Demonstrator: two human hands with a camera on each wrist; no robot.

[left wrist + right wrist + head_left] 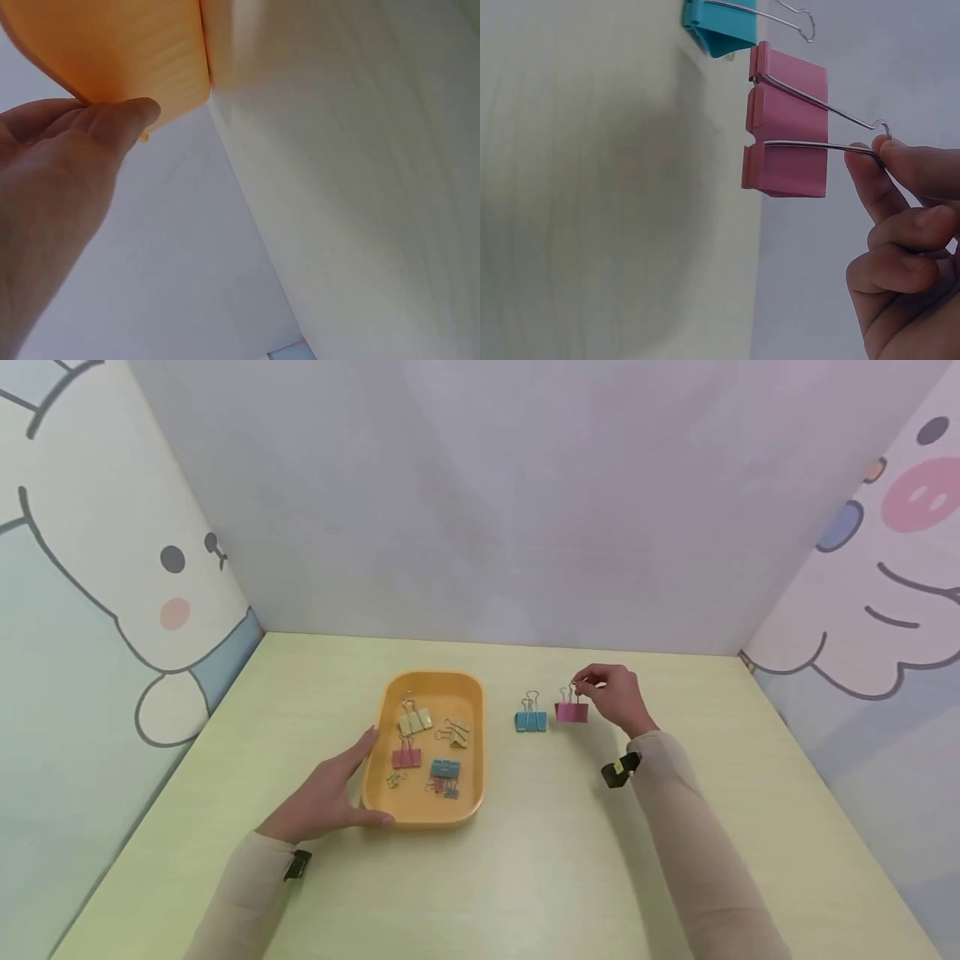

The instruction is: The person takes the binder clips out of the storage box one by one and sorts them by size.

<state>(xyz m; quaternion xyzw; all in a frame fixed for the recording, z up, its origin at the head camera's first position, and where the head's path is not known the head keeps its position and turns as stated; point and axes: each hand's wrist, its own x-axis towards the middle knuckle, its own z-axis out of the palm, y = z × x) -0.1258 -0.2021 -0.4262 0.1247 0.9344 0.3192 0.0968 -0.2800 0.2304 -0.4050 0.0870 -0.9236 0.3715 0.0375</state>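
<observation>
In the head view my right hand pinches a wire handle of a pink binder clip between thumb and forefinger. The other fingers curl loosely below, as the right wrist view shows. Just left of this clip stands a blue binder clip on the table, wire handles up. My left hand holds the left side and near corner of an orange tray, thumb against the near wall. Inside the tray lie pale yellow binder clips, a pink binder clip, a blue binder clip and several small clips.
The pale wooden table meets a plain grey wall at the back. Side walls with cartoon animals flank it left and right. A small black device is strapped to the right wrist.
</observation>
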